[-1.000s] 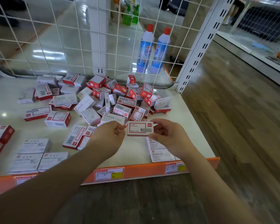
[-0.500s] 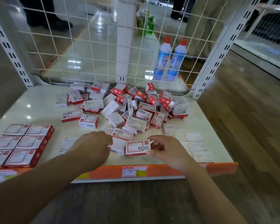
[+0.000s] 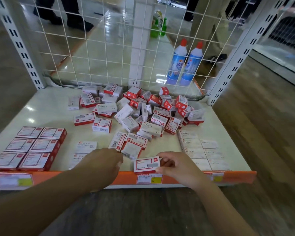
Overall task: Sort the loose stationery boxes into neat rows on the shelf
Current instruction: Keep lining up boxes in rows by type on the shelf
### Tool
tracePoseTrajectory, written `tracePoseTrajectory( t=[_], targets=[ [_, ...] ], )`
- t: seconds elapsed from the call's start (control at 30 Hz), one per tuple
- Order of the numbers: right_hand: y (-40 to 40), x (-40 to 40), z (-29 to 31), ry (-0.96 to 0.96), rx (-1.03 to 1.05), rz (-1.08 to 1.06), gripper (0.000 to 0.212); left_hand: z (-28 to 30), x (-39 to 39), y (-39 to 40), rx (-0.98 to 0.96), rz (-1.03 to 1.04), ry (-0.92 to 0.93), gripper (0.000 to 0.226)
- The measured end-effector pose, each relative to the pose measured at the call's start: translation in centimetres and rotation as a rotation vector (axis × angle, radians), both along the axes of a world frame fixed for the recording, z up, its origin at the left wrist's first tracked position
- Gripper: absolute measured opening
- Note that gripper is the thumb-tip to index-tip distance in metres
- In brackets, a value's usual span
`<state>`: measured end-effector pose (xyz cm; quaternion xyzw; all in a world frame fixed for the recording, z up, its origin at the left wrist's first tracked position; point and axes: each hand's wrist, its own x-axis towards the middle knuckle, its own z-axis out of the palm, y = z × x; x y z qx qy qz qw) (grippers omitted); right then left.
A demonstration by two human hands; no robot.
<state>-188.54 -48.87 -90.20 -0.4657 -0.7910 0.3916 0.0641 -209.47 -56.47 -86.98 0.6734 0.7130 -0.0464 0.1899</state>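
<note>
At the far left of the shelf [image 3: 49, 109], six red-and-white boxes [image 3: 28, 148] lie flat in a tidy block of two columns, touching one another, close to the orange front edge [image 3: 237, 176]. Just right of them lie white paper-clip boxes [image 3: 86, 146], the nearer ones partly hidden under the left forearm. The left hand [image 3: 103, 163] reaches in over the front edge with its knuckles up and fingers curled downward; its fingertips sit at a tilted red-and-white box [image 3: 131, 149], though whether it actually has hold of that box I cannot tell (the fingers are hidden from above). Behind, in the middle of the shelf, a loose pile of small boxes [image 3: 143, 110] lies jumbled, some flat, some on edge, reaching back to the wire grid [image 3: 109, 48]. The right hand [image 3: 175, 166] pinches a red-bordered staple box [image 3: 146, 164] by its right end, thumb below and fingers above, face up, right at the front edge. Further right, white staple boxes [image 3: 201, 151] lie in neat rows. Two blue bottles [image 3: 184, 63] stand beyond the grid.
</note>
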Motion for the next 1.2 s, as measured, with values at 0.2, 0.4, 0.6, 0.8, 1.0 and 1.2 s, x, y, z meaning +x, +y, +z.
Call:
tracePoseTrajectory(
  t=[0.2,0.4,0.6,0.8,1.0,1.2],
  targets=[
    [-0.7,-1.1,-0.8,0.062,0.013,-0.081,0.025,-0.1,0.2,0.5,0.042,-0.002,-0.035,0.034],
    [-0.8,-2.6,-1.1,0.061,0.07,-0.104,0.029,0.0,0.2,1.0,0.062,0.013,-0.05,0.038],
    [-0.4,-4.0,-1.4,0.072,0.103,-0.076,0.033,-0.3,-0.1,1.2,0.107,0.0,-0.004,0.039],
    [-0.1,-2.7,-1.1,0.054,0.065,-0.082,0.032,-0.7,0.0,1.2,0.106,-0.005,-0.016,0.038],
    [-0.4,-2.1,-1.4,-0.006,0.06,-0.075,0.036,-1.0,0.8,1.4,0.052,-0.036,-0.019,0.038],
    [-0.5,-2.4,-1.5,-0.013,0.057,-0.061,0.031,-1.3,1.2,1.5,0.037,-0.049,0.007,0.038]
  ],
)
